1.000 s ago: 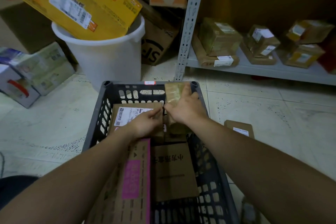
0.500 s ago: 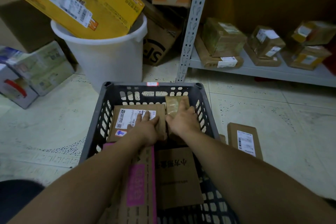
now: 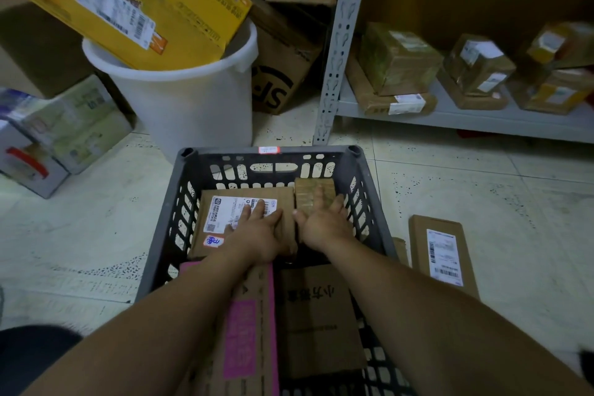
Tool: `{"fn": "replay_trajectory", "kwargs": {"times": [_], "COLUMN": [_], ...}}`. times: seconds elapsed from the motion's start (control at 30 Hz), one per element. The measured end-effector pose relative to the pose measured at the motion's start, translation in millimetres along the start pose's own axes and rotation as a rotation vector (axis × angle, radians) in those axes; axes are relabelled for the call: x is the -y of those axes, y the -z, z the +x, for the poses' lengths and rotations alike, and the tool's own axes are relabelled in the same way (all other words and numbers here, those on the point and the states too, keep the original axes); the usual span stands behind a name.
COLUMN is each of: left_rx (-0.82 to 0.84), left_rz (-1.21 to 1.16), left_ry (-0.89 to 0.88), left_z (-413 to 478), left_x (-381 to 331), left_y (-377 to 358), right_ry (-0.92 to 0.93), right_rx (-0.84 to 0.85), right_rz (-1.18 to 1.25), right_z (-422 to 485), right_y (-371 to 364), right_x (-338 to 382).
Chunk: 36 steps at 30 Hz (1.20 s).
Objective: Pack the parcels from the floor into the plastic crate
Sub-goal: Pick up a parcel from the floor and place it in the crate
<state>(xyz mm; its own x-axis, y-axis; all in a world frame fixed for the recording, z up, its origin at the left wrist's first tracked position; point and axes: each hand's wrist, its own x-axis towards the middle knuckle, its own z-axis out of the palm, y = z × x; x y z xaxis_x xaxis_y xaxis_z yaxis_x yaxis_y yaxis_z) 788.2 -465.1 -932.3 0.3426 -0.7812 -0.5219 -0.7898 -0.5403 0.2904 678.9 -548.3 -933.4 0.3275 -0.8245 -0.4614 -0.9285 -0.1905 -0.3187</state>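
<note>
Dark grey plastic crate [image 3: 369, 183] on tiled floor [image 3: 482, 202], slotted walls, small red-white sticker on far rim. Inside, far end: flat cardboard parcel with white shipping label [image 3: 225, 212] on left, small tape-wrapped parcel [image 3: 316, 190] on right against far wall, the two just beside each other. Left hand [image 3: 257, 235] flat on labelled parcel, fingers [image 3: 258, 209] spread and extended over label, nothing clenched. Right hand [image 3: 323, 225] palm-down on small taped parcel, fingers straight and lying on its top, thumb toward gap between the two parcels; pressing or merely resting, cannot tell. Near end of crate: long carton with pink label [image 3: 249, 331] on left, partly under left forearm, and plain brown box with printed characters [image 3: 318, 315] on right, side by side. Outside crate, on floor to its right: flat brown parcel with barcode label [image 3: 443, 254], not yet packed; edge of another carton visible between it and crate wall. Behind crate: white bucket [image 3: 193, 100] holding tilted yellow carton [image 3: 128, 0]. Grey metal shelf [image 3: 482, 119] at right rear carrying several taped parcels. Printed boxes on floor at far left [image 3: 64, 125].
</note>
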Motion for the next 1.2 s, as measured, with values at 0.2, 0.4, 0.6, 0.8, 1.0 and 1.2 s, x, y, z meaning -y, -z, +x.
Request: {"fn": "replay_trajectory", "kwargs": {"times": [0.2, 0.4, 0.6, 0.8, 1.0, 1.2], "left_rx": [0.108, 0.126, 0.142, 0.158, 0.185, 0.211], "left_rz": [0.053, -0.042, -0.151, -0.194, -0.201, -0.288], "left_ry": [0.002, 0.045, -0.019, -0.136, -0.166, -0.084], "left_z": [-16.1, -92.6, -196.2, -294.7, -342.3, -366.0], "left_x": [-5.4, -34.8, -106.4, -197.4, -285.3, -394.1], "left_y": [26.2, 102.1, 194.1, 276.9, 274.8, 190.4], "right_ry": [0.079, 0.112, 0.079, -0.012, -0.103, -0.085], "right_rx": [0.035, 0.040, 0.112, 0.102, 0.067, 0.114], "right_rz": [-0.077, -0.101, -0.045, 0.069, 0.146, 0.131], "right_z": [-26.2, -99.7, -198.7, -304.1, -359.7, -362.9], "right_y": [29.5, 121.2, 243.8, 372.9, 449.2, 463.3], "right_x": [8.5, 10.9, 9.4, -21.2, -107.1, -252.6]}}
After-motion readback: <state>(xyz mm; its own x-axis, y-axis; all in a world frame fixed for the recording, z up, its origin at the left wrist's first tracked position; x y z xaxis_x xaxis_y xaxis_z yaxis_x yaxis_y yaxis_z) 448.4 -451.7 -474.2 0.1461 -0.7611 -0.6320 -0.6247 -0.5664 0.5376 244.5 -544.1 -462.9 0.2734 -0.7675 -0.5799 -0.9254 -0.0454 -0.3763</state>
